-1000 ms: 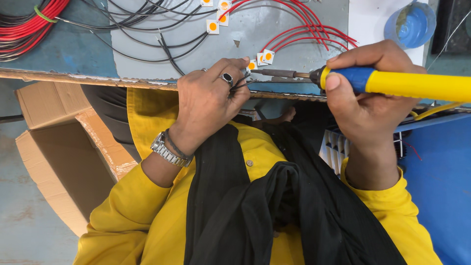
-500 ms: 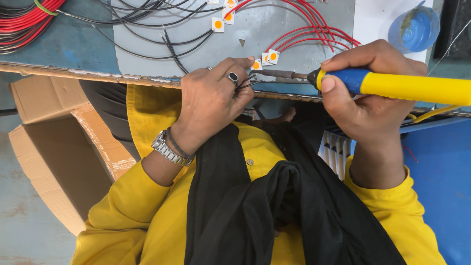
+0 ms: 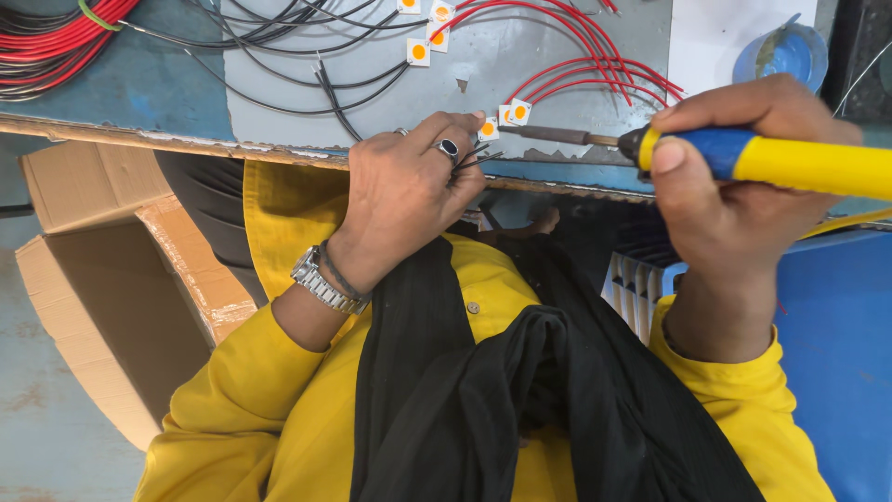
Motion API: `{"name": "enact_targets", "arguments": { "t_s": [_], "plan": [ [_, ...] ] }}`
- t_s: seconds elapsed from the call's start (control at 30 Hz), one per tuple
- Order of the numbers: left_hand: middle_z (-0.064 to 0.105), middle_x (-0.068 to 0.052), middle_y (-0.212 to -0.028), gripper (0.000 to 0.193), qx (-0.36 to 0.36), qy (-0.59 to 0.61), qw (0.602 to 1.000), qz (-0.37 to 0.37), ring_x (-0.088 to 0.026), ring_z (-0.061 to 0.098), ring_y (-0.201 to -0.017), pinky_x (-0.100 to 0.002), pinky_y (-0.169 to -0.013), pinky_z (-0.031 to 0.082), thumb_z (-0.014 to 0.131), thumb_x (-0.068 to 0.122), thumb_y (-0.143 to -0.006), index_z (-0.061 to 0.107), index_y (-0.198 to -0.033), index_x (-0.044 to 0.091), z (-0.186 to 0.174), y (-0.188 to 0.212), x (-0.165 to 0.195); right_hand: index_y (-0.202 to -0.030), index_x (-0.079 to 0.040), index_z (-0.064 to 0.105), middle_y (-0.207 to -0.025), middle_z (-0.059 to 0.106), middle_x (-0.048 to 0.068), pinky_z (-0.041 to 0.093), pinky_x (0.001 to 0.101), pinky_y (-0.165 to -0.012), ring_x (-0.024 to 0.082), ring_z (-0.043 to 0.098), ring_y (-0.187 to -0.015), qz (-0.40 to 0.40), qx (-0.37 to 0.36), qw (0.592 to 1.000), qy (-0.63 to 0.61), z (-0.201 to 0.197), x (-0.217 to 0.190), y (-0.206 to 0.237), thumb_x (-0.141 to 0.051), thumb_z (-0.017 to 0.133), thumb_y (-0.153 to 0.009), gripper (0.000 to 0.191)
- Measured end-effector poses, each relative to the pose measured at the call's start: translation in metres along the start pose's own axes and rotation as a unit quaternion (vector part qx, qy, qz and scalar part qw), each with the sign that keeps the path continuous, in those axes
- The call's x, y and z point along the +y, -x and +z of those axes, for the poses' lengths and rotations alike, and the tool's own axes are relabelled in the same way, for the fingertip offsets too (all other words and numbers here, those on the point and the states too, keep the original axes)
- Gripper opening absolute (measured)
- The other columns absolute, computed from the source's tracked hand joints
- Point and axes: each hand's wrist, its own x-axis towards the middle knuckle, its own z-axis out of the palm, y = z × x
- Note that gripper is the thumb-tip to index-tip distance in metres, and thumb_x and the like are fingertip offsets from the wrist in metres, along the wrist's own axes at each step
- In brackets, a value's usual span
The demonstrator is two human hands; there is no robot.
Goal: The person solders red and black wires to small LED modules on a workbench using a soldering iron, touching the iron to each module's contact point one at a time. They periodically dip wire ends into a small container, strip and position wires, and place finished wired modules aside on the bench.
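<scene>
Soldering iron (image 3: 743, 156), blue-and-yellow handle, dark metal tip, above the grey bench (image 3: 279, 98).
Right hand (image 3: 734, 200) fingers wrap its handle; tip meets small white squares (image 3: 514, 113) with orange centres, left hand (image 3: 409, 191) fingertips pinching black wires (image 3: 478, 156) just beside.

Bench (image 3: 167, 88): blue top, grey sheet (image 3: 520, 56) laid over it. Small white LED chips (image 3: 518, 112) with orange centres just beyond left hand (image 3: 409, 200); more chips (image 3: 419, 51) further up. Red wires (image 3: 576, 37) above right hand (image 3: 734, 186), black wires (image 3: 269, 56) and red bundle (image 3: 46, 46) off left.
</scene>
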Motion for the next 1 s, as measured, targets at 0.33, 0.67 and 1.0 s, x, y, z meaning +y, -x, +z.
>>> {"name": "enact_targets", "arguments": {
  "t_s": [0.33,0.67,1.0],
  "plan": [
    [0.072,-0.001,-0.104,0.024,-0.004,-0.002,1.000,-0.005,-0.026,0.061,-0.062,-0.035,-0.058,0.050,0.074,0.007,-0.085,0.072,-0.109,0.006,-0.001,0.001,0.001,-0.104,0.002,0.070,-0.093,0.070,0.007,0.047,0.0230,-0.070,0.013,0.062,-0.074,-0.009,-0.009,1.000,0.003,0.000,0.010,0.009,-0.016,0.076,-0.108,0.019],
    [0.075,0.000,-0.108,0.019,-0.003,-0.028,1.000,0.007,-0.025,0.060,-0.057,-0.035,-0.056,0.049,0.076,0.008,-0.084,0.072,-0.103,0.007,-0.009,0.001,-0.005,-0.125,0.006,0.063,-0.103,0.061,0.008,0.050,0.0228,-0.067,0.011,0.057,-0.075,0.093,0.231,0.968,-0.044,-0.043,0.064,0.006,-0.006,0.064,-0.117,0.015],
    [0.077,0.000,-0.106,0.009,-0.023,0.008,1.000,0.007,-0.022,0.061,-0.056,-0.033,-0.055,0.048,0.075,0.007,-0.084,0.068,-0.091,0.006,-0.018,-0.004,-0.017,-0.114,0.001,0.062,-0.099,0.066,0.004,0.051,0.0167,-0.068,0.005,0.062,-0.076,0.111,0.145,0.979,-0.096,0.001,0.042,-0.023,-0.005,0.070,-0.105,0.013]
  ]
}}
